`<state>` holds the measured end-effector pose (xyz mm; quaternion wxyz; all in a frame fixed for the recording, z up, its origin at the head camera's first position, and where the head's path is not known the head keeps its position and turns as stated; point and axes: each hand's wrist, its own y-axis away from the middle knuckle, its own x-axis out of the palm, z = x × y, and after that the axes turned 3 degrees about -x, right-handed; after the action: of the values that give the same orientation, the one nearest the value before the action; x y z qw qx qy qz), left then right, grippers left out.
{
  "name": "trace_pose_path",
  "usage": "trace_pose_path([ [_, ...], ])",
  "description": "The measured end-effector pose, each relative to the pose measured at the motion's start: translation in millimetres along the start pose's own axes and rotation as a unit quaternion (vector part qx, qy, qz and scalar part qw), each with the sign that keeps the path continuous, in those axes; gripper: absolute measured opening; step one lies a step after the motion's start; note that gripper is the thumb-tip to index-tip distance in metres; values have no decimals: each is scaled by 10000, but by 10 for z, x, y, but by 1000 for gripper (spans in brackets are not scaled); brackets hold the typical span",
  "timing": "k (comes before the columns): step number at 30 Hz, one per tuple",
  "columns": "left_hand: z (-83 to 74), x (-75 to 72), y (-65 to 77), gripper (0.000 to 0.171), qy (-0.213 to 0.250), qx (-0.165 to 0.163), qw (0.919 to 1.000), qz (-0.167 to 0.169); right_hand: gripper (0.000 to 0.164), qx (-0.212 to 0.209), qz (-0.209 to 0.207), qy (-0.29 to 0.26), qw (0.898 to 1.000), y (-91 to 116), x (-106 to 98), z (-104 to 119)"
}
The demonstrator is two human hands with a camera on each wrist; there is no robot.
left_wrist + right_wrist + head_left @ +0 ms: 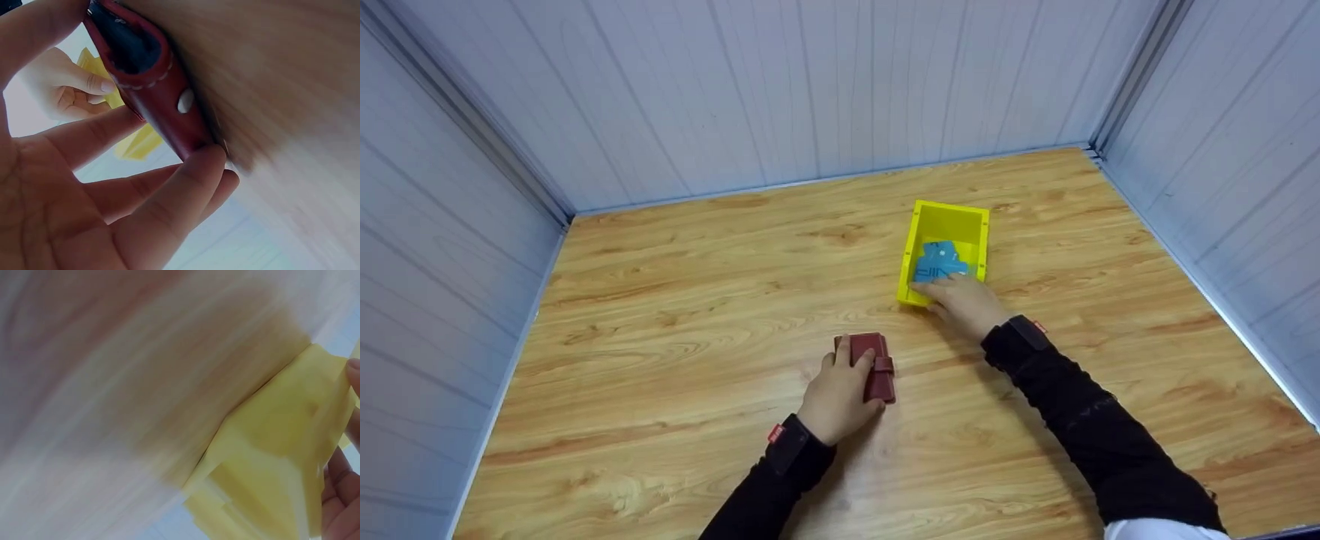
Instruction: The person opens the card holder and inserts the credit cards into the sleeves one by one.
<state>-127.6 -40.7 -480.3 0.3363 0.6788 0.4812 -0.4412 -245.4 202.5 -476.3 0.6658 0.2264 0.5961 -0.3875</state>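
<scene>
A dark red wallet point(877, 384) with a strap lies on the wooden table beneath my left hand point(840, 394). In the left wrist view, thumb and fingers grip the wallet point(152, 107) by its edges; its stitching, dark inside and a round metal snap show. My right hand point(966, 301) is at the near end of a yellow box point(951, 219), holding its rim. Seen from the right wrist, fingertips are right at the edge of the box point(270, 422). Several blue cards point(939, 259) with dark markings lie inside the box, partly covered by that hand.
The wood-grain table point(697, 300) is bounded by pale panel walls point(765, 90) at the back and both sides. The box stands right of centre, farther back than the wallet.
</scene>
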Motion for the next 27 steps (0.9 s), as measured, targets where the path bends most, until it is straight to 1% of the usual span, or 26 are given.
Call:
trace_pose_path([
  [8,-53,14,3,75,-90,-112,9998,137,42,-107,92,-79,9999,58,-16,-11],
  [13,-47,3,8,76,-130,-113,9998,112,41,-118,128,-135,9998,53,-12,5],
  [15,-33,-16,9,78,-127,-93,9998,116,40,-108,57,-164,9998,51,-14,25],
  [18,-1,-60,8,81,-141,-101,9998,74,37,-118,-310,-205,9992,51,-32,79],
  [21,47,-100,7,80,-143,-135,9997,-157,31,-169,-904,-238,9955,56,-66,173],
  [23,78,-119,10,77,-126,-169,9993,-324,26,-203,-1221,-252,9920,58,-81,255],
  [25,107,-128,16,75,-91,-184,9988,-443,21,-257,-1434,-246,9890,60,-79,346],
  [27,129,-132,23,73,-72,-182,9986,-486,18,-320,-1486,-221,9881,63,-63,444],
])
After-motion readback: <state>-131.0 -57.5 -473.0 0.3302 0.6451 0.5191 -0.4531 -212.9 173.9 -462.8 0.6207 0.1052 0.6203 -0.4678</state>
